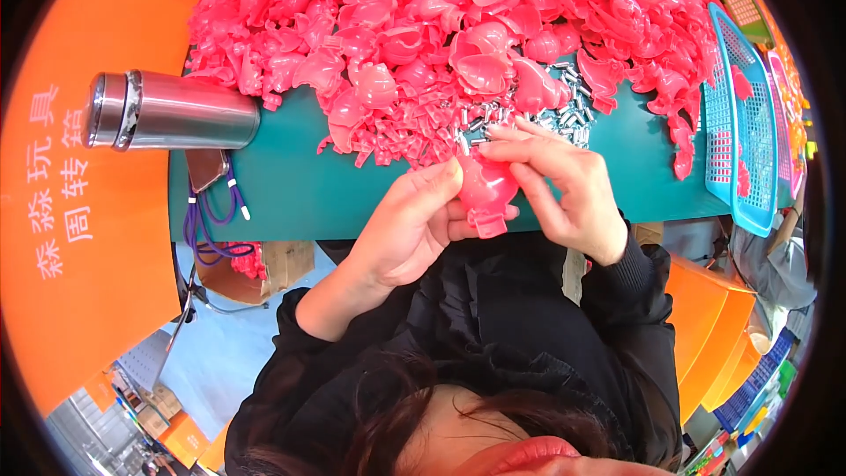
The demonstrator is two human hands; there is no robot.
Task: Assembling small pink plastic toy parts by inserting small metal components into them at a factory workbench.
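Many thin, glossy pink-red plastic shells [379, 0] lie loose in a broad heap, and by my judgement most of the work is left: just one rounded, shiny pink-red plastic piece [487, 183] is in hand, near the heap's close edge on the wearer's side. That piece looks well formed, bulbous above and narrowing to a squared tab below; whether it is complete I cannot tell, nor can I pick out any group of finished ones.

The left hand [412, 225] grips it, thumb against its upper left side and fingers curled round beneath. The right hand [568, 189] is bent over its upper right, index fingertip and thumb at the surface; whether they pinch the shell or some small part there is hidden.

The shells are curved and hollow, many cupped like bowls, with hard highlights and jagged-looking outlines. Smaller, knobbly pink-red plastic bits [388, 137] crowd the heap's near edge, and short, bright silver metal cylinders [577, 128] lie scattered at its near right edge, apparently a supply yet to be used. Under the heap is a smooth, flat green tabletop [300, 198]. Left of the heap lies a brushed-steel cylindrical flask [194, 115] on its side; right of it stands a light-blue latticed plastic basket [721, 123] with a few pink-red pieces inside.
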